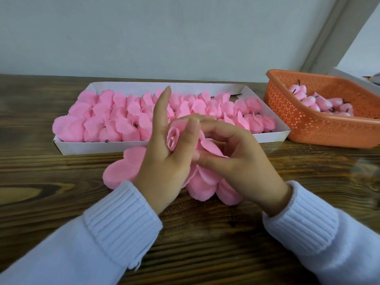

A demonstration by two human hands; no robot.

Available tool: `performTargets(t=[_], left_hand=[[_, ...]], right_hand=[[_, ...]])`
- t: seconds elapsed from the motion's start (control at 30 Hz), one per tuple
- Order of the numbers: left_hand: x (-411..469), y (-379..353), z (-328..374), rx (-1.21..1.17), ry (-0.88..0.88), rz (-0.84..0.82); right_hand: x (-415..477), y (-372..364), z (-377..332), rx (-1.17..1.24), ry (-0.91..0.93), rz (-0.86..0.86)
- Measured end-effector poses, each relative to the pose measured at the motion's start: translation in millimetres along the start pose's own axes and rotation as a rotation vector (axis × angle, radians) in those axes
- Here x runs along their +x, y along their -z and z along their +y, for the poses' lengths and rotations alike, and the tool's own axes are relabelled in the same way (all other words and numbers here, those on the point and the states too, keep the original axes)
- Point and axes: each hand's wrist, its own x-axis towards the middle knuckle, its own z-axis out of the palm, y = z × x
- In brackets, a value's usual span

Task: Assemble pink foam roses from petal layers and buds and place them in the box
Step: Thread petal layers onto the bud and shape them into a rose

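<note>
My left hand point(164, 167) is raised just in front of the box point(67, 148), its back turned toward me. One finger points straight up, while the thumb and the other fingers curl round a small rolled bud point(172, 140) and hold it upright. My right hand point(246, 161) is close against the left, touching it. Its fingers are bent and, together with the thumb, they pinch a pink petal layer point(209, 149) that lies against the side of the bud.

Under both hands, stacks of loose petal layers point(117, 173) lie on the wooden table point(205, 243), spreading out to the left and toward me. Just behind them is the shallow white box, with its long side facing me. It is packed nearly full with rows of finished pink roses point(123, 120), though a strip at the far edge is bare. To the right of the box, just beside its corner, is an orange perforated basket point(308, 128) with more pink buds point(320, 103) piled inside. Pale ribbed sleeves point(123, 223) cover both of my wrists.
</note>
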Motion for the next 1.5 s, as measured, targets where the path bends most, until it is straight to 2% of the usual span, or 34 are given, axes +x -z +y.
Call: performTargets(t=[0.1, 0.23, 0.4, 0.6, 0.67, 0.8, 0.87, 1.03, 1.23, 1.33, 1.5], left_hand=[[0, 2, -1, -0.028, 0.051, -0.031], [0, 2, 0, -0.038, 0.03, -0.094], [6, 11, -1, -0.041, 0.028, -0.201], [13, 13, 16, 0.17, 0.032, -0.586], [13, 11, 19, 0.136, 0.052, -0.648], [5, 13, 16, 0.008, 0.064, -0.569], [4, 13, 13, 0.008, 0.094, -0.544], [6, 12, 11, -0.034, 0.094, -0.426], [8, 13, 4, -0.041, 0.127, -0.258], [8, 14, 5, 0.002, 0.124, -0.285], [8, 13, 5, 0.123, 0.122, -0.399]], right_hand=[[1, 2, -1, -0.004, 0.005, -0.008], [3, 7, -1, 0.004, 0.006, -0.055], [3, 16, 3, 0.168, -0.117, -0.065], [2, 17, 1, 0.184, -0.216, -0.229], [2, 17, 0, 0.201, -0.235, -0.263], [0, 17, -1, 0.325, -0.341, -0.247], [0, 19, 1, 0.296, -0.338, -0.216], [2, 16, 0, 0.046, -0.166, -0.121], [2, 12, -2, -0.266, 0.038, 0.113], [1, 13, -3, -0.337, 0.077, 0.209], [0, 12, -4, -0.373, 0.142, 0.264]])
